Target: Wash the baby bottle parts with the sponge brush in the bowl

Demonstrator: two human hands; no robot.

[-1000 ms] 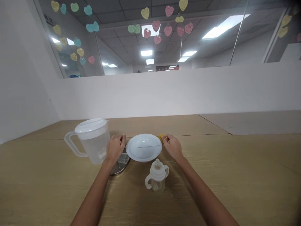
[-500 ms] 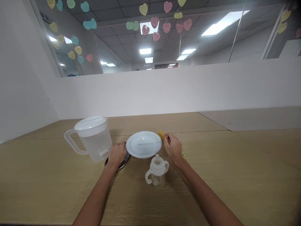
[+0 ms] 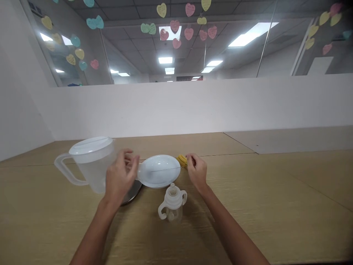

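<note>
Counter (image 3: 261, 206) below a window (image 3: 234, 60) dotted with heart-shaped notes (image 3: 174, 26): your 2 bare hands flank a shallow white dish (image 3: 159, 171). Your right hand (image 3: 196, 170) is narrow, thumb and fingertips drawn together just beside a small yellow item (image 3: 182, 161); whether they touch or grip it, the view cannot tell. The yellow item lies to the left of that hand, at the far right edge of the dish, its long axis apparently slanting from far left to near right. Your right hand is clearly the nearer of the 2; your left hand (image 3: 121, 178) is across the dish, well apart from the yellow item.

That left hand is blurred, its thumb raised and parted from curled fingers, just left of the dish. Something pale may show between it and the dish's rim, but you cannot tell from here whether the hand holds anything. A round, dark metal tray (image 3: 134, 192) shows partly beneath it.

To the left stands a translucent lidded pitcher (image 3: 95, 171), upright, its handle pointing left and its right side partly hidden by your left hand. Nearer you, between your forearms, a clear baby bottle (image 3: 173, 206) stands upright, its 2 white handles spread left and right, neither hand touching it.
</note>
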